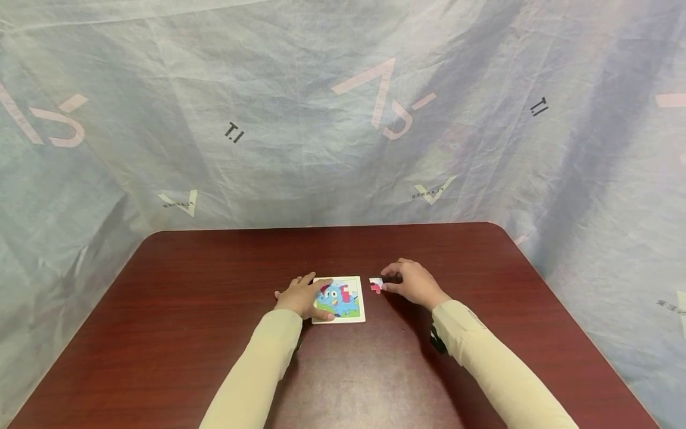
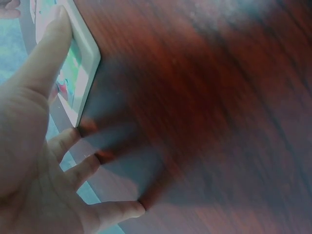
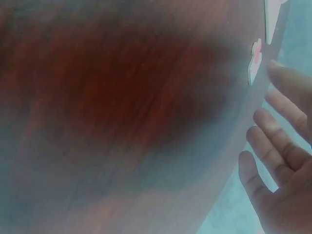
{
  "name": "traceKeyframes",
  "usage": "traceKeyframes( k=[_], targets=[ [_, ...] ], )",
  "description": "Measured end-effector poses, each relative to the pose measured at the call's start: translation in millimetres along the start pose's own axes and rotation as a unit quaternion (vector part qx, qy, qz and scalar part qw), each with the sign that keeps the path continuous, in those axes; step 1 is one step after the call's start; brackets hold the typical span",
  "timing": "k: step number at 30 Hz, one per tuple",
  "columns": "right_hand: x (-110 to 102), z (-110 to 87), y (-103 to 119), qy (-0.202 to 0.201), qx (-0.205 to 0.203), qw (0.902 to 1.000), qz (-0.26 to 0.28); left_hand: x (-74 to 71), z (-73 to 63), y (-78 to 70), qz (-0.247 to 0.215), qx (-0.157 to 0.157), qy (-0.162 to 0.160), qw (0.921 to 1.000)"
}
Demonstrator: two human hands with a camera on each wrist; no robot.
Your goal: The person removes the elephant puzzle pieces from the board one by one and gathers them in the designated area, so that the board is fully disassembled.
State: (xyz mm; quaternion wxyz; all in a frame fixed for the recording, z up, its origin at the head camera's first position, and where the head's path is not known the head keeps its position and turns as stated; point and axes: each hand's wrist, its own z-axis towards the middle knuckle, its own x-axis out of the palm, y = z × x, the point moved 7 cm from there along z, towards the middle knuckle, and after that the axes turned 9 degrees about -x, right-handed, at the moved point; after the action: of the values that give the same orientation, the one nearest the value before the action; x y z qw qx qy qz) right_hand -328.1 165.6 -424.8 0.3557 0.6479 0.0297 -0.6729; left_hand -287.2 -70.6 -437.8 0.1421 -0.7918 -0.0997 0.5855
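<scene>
A small square jigsaw puzzle [image 1: 362,307] with a white border and a blue cartoon animal lies flat on the table. Pale uncovered backing shows at its upper right. My left hand [image 1: 301,297] rests over its left side, thumb on the lower part, fingers spread. In the left wrist view, other fingertips touch the table beside the puzzle's border [image 2: 90,66]. One loose pink-and-white puzzle piece [image 1: 376,285] lies just right of the puzzle. Beside that piece is my right hand [image 1: 415,283], its fingers loosely bent. The right wrist view shows the thumb apart from the piece [image 3: 255,63].
The dark red-brown wooden table [image 1: 187,310] has rounded far corners. Behind it and at both sides hangs a pale grey printed cloth [image 1: 300,167]. A dark object [image 1: 437,339] shows under the right wrist at the cuff.
</scene>
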Motion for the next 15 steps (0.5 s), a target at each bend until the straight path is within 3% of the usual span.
traceKeyframes(
  k=[6,15],
  targets=[
    [1,-7.1,-4,-0.033,0.027,0.9969,0.066,-0.9,-2.1,-0.4,-0.002,-0.003,0.002,1.0],
    [7,-17.7,-1,-0.072,0.098,0.9769,0.175,1.5,0.9,-0.7,0.001,-0.006,0.003,1.0]
  ],
)
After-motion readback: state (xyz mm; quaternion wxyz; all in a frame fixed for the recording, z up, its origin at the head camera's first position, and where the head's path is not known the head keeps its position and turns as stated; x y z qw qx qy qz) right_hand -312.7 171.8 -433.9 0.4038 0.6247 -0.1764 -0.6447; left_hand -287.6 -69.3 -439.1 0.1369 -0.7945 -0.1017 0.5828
